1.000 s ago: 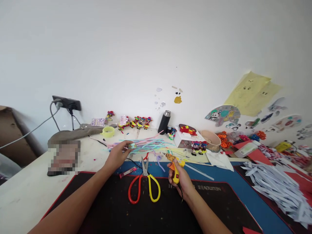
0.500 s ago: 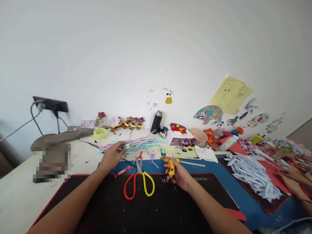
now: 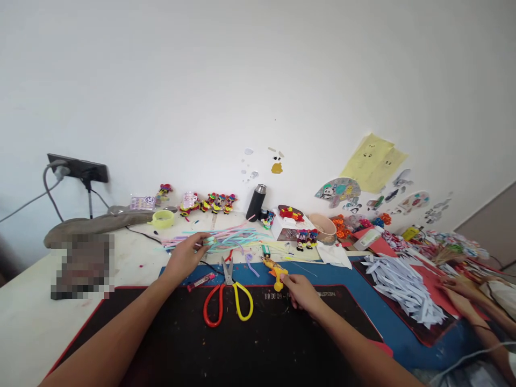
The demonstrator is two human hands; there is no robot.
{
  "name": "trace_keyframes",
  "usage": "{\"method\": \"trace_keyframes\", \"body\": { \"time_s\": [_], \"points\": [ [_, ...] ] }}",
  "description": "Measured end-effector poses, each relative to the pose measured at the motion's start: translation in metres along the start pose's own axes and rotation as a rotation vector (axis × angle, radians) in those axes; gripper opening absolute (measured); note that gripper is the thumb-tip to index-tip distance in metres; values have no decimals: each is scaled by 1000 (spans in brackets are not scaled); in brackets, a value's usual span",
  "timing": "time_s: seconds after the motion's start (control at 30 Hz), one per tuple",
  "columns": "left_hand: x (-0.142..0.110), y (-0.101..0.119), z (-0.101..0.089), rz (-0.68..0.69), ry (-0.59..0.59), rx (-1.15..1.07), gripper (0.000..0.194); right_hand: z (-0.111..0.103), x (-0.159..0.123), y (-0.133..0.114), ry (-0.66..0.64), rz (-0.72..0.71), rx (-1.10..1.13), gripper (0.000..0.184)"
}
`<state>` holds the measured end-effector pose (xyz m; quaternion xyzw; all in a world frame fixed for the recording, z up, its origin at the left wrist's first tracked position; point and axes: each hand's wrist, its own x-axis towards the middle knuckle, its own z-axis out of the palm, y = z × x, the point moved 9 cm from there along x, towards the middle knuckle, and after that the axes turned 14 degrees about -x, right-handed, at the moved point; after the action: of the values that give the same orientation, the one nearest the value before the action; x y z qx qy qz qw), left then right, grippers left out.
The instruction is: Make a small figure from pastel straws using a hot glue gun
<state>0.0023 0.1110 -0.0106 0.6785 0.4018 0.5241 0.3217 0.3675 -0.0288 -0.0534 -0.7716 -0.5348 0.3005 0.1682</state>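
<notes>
My left hand is closed in a pinch on a small pale green-and-white piece, too small to name exactly. It is over the near left side of a loose pile of pastel pipe cleaners. My right hand has its fingers at the handle of a yellow glue gun, whose nozzle points away and to the left. Between my hands, scissors with one red and one yellow handle lie with blades slightly apart on the black mat. A curled purple pipe cleaner lies beyond them.
Small red-and-yellow figures line the wall beside a black thermos. A yellow tape roll is at left. White paper strips are heaped at right, near another person's hands. A pink bowl stands at the back.
My right hand has turned and shifted slightly right relative to the glue gun, which now shows its side and points away to the left. My left hand has hardly moved.
</notes>
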Motion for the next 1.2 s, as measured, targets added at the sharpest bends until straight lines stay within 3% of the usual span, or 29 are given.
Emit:
{"method": "trace_keyframes", "body": {
  "time_s": [0.1,0.2,0.33,0.53,0.83,1.2],
  "points": [
    [0,3,0,6,4,-8,36,-20,0,-15,158,-104,-169,37],
    [-1,8,1,23,2,-16,35,-34,-1,-48,286,-204,-393,35],
    [-2,12,5,35,-28,21,32,-16,8,-96,203,-244,-678,26],
    [-2,15,5,56,-43,26,29,16,31,-147,189,-287,-850,35],
    [-5,20,14,92,-92,60,29,35,62,-162,131,-273,-1038,41],
    [-7,23,20,100,-145,115,29,56,66,-164,119,-332,-1068,37]
  ]
}}
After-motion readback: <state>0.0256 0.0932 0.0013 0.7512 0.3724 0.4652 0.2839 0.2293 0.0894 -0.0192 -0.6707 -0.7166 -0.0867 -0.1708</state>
